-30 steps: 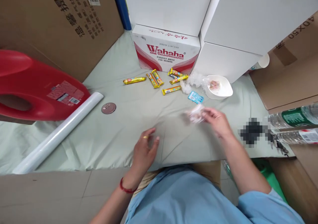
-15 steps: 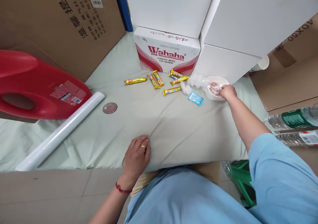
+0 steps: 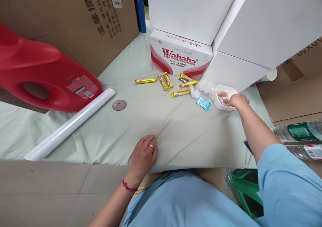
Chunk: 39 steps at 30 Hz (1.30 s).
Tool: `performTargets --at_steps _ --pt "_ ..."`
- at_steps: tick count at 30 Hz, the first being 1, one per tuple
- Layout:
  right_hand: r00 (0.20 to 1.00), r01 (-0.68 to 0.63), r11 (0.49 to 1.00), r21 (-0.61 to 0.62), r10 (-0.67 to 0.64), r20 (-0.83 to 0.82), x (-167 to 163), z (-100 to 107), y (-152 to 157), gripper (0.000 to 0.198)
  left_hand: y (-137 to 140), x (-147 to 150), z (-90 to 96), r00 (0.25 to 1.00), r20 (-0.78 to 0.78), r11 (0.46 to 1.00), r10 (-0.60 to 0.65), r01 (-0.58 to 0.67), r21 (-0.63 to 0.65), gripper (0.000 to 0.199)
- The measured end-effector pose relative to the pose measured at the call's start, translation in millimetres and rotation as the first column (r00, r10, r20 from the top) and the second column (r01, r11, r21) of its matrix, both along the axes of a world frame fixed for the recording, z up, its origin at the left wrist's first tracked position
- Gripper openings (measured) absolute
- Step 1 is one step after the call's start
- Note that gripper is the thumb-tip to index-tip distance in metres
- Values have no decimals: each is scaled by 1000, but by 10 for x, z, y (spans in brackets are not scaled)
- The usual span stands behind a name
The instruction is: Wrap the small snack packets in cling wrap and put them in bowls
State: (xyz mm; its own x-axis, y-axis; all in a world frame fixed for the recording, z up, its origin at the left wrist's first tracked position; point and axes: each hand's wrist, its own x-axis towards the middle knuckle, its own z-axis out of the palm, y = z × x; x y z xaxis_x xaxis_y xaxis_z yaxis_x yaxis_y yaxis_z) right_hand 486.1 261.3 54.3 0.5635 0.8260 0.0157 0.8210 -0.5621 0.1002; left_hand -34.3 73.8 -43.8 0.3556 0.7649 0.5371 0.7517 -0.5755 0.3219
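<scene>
My right hand [image 3: 237,101] reaches over the right rim of a white plastic bowl [image 3: 225,107], its fingers closed and pointing down inside. Small brownish pieces in clear wrapping [image 3: 222,96] lie in the bowl by the fingertips; what the fingers pinch is partly hidden. A crumpled clear plastic bag [image 3: 206,86] touches the bowl's left side. Beside it lie a light blue packet [image 3: 203,103] and several yellow wrapped snack sticks [image 3: 181,93]. My left hand [image 3: 144,153] rests palm down near the table's front edge, fingers stretched out and holding nothing.
A red jug [image 3: 57,69] and a white plastic roll [image 3: 72,124] lie to the left, near a round brown disc [image 3: 119,105]. A Wahaha carton [image 3: 181,54] and white boxes [image 3: 241,67] stand at the back. Plastic bottles [image 3: 299,131] are at the right.
The view has shifted a little, so the scene sits further right. My right hand has dipped deeper into the bowl and its wrist has turned. My left hand stays on the table.
</scene>
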Motion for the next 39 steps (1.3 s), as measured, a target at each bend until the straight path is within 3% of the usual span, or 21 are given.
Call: performTargets --at_steps 3,6,10,12,14,16,19,20,22,24,26,29,31,33,35,37,39 --pt "998 -12 982 187 1 58 -267 143 -20 28 -6 4 2 1000 7 1000 3 -3 -3 20" --pt "971 -229 897 379 239 20 -715 219 5 35 -14 4 -4 1000 12 1000 8 -8 -13 22" --pt "820 -503 783 365 566 -85 -1363 97 136 37 -19 5 -12 1000 7 1000 8 -8 -27 22" --pt "782 -554 781 288 607 -143 -1586 -18 198 47 -19 9 -11 1000 7 999 10 -10 -30 23" --pt "798 -529 824 205 565 -210 -1706 -116 217 51 -21 12 -7 1000 6 999 13 -13 -33 24" --pt "829 -453 866 210 496 -258 -1741 -176 171 37 -28 7 -6 1000 17 999 18 -18 -36 24" --pt "795 -294 839 458 481 -370 -1726 -217 -50 19 -48 -14 -6 993 112 998 31 -25 -59 23" --pt "741 -208 809 550 498 -451 -1726 -229 -163 15 -55 -18 -3 985 168 997 44 -31 -77 22" --pt "538 12 763 646 540 -648 -1760 -265 -437 16 -55 -5 22 951 295 989 87 -47 -140 19" --pt "274 216 755 619 561 -781 -1844 -318 -741 27 -13 58 82 899 417 969 131 -28 -245 16" --pt "69 335 771 542 553 -830 -1964 -375 -1031 35 89 190 176 838 524 927 150 65 -370 17" --pt "-76 397 788 471 539 -839 -2153 -449 -1358 36 344 496 339 755 646 843 111 272 -463 22" --pt "-81 404 778 482 555 -828 -2247 -486 -1487 35 532 720 420 722 692 840 17 365 -401 28" --pt "-33 386 770 507 561 -827 -2297 -517 -1558 32 689 912 447 730 666 857 -152 434 -280 39" --pt "29 340 789 511 535 -845 -2307 -543 -1597 30 791 1041 412 747 589 836 -308 508 -207 32" --pt "87 276 818 504 501 -861 -2285 -566 -1622 27 844 1095 333 736 571 793 -364 566 -224 17" --pt "130 238 834 498 481 -867 -2248 -587 -1644 25 874 1085 250 705 626 746 -334 604 -282 17"
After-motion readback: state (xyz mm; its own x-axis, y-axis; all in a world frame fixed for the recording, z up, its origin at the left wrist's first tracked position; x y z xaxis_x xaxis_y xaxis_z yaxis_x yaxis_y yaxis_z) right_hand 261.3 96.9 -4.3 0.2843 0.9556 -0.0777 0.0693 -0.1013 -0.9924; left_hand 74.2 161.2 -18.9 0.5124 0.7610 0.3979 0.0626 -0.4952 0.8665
